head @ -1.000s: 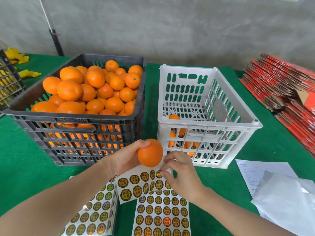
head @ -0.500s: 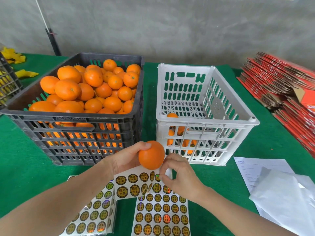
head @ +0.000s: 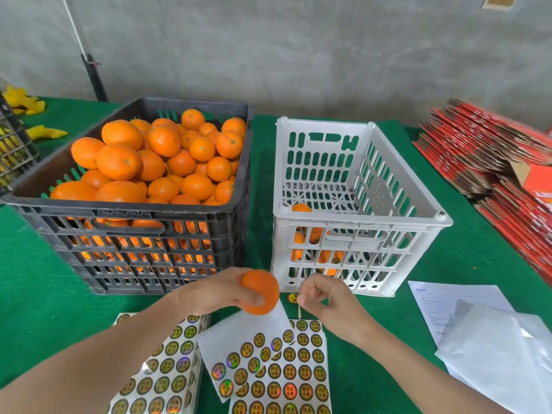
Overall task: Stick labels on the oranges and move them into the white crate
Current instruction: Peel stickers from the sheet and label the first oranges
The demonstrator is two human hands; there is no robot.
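the left hand grips an orange above the label sheets, in front of the black crate. the right hand curls beside the orange, pinching a label, just before the white crate, which holds a few oranges.

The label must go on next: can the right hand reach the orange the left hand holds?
Probably yes: the right hand, pinching a label, is beside the orange in the left hand, with nothing between.

Glossy holographic label sheets — matt green felt table, white plastic crate.
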